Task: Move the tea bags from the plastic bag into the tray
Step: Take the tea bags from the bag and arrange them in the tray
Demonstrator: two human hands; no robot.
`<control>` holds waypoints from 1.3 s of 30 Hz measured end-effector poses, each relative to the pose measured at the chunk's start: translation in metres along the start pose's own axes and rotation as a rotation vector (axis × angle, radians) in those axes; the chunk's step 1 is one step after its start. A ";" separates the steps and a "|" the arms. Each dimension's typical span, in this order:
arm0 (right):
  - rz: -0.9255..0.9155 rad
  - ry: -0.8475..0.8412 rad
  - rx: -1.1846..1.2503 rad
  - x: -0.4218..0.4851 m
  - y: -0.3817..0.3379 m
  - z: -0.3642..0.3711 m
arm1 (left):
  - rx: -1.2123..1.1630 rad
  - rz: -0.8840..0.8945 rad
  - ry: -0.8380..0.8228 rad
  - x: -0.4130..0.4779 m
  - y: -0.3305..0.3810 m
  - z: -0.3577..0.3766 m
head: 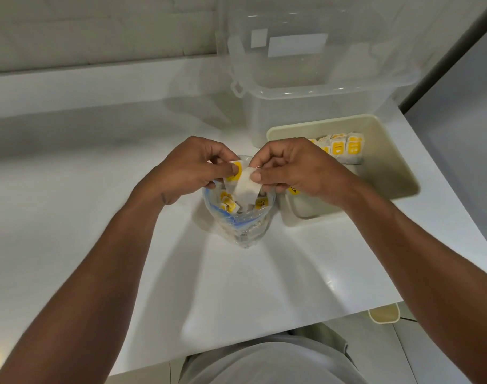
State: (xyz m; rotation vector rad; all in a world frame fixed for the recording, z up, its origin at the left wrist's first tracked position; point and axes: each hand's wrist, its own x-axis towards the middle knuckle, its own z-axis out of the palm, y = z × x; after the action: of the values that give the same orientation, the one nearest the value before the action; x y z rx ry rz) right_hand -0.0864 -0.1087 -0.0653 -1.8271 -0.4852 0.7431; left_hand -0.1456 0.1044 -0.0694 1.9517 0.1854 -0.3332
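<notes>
A clear plastic bag (pixel 243 225) stands open at the middle of the white table, with several yellow-tagged tea bags (pixel 228 203) inside. Just above its mouth, my left hand (pixel 192 169) pinches a yellow tag (pixel 235 171). My right hand (pixel 295 167) pinches a white tea bag (pixel 246 187) that hangs over the bag's opening. The two hands almost touch. The cream tray (pixel 386 151) lies to the right of the bag, with a row of tea bags (pixel 345 147) standing along its far side.
A large clear plastic storage box (pixel 314 87) stands behind the tray, near the wall. The table's front edge runs across the bottom, close to my lap. A small cream object (pixel 384 314) shows below the table edge at the right.
</notes>
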 end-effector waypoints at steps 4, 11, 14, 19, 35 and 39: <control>-0.006 0.065 -0.068 0.001 0.001 0.001 | -0.026 -0.003 -0.042 -0.003 0.002 0.000; 0.015 0.057 -0.014 -0.008 0.001 -0.005 | 0.012 0.016 -0.035 -0.003 0.008 0.004; 0.014 0.072 -0.028 -0.013 0.001 -0.015 | 0.007 0.032 -0.038 -0.001 0.019 0.010; -0.007 0.066 -0.036 -0.020 -0.003 -0.045 | 0.058 0.078 0.002 0.009 0.045 0.024; -0.132 0.057 -0.089 -0.027 -0.001 -0.179 | 0.106 0.223 0.076 0.065 0.123 0.088; -0.048 0.019 -0.221 -0.020 0.025 -0.189 | 0.327 0.180 0.090 0.082 0.115 0.109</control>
State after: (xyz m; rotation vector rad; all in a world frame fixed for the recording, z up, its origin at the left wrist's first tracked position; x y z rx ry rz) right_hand 0.0288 -0.2590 -0.0364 -2.0174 -0.6168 0.6597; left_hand -0.0516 -0.0427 -0.0341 2.2902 0.0117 -0.1637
